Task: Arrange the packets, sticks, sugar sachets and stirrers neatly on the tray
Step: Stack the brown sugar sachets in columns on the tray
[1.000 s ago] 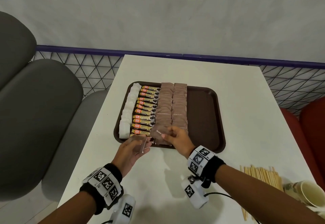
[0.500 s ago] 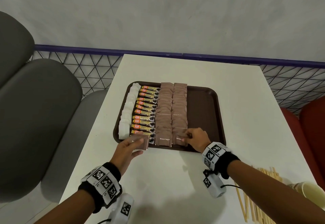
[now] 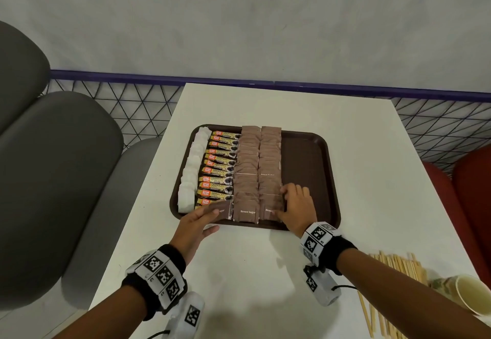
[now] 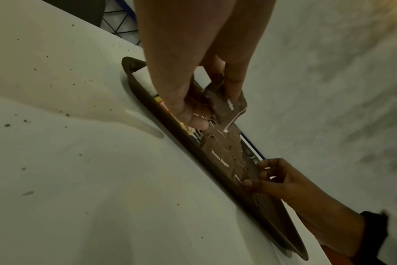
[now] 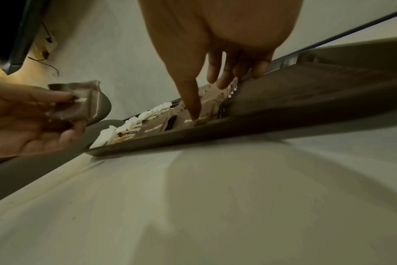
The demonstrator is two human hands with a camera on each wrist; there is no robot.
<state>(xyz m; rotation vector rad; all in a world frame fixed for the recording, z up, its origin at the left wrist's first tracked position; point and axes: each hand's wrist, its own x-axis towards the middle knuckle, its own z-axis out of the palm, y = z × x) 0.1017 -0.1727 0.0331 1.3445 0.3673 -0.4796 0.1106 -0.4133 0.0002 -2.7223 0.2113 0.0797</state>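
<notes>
While right hand [image 3: 297, 205] presses flat, open-fingered on sugar sachets [image 3: 269, 174], left hand [image 3: 198, 223] pinches spare sachet [image 3: 221, 209]; next: slot it beside.

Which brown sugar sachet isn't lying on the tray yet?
The brown sugar sachet pinched in the left hand; all others lie in two rows on the tray.
</notes>
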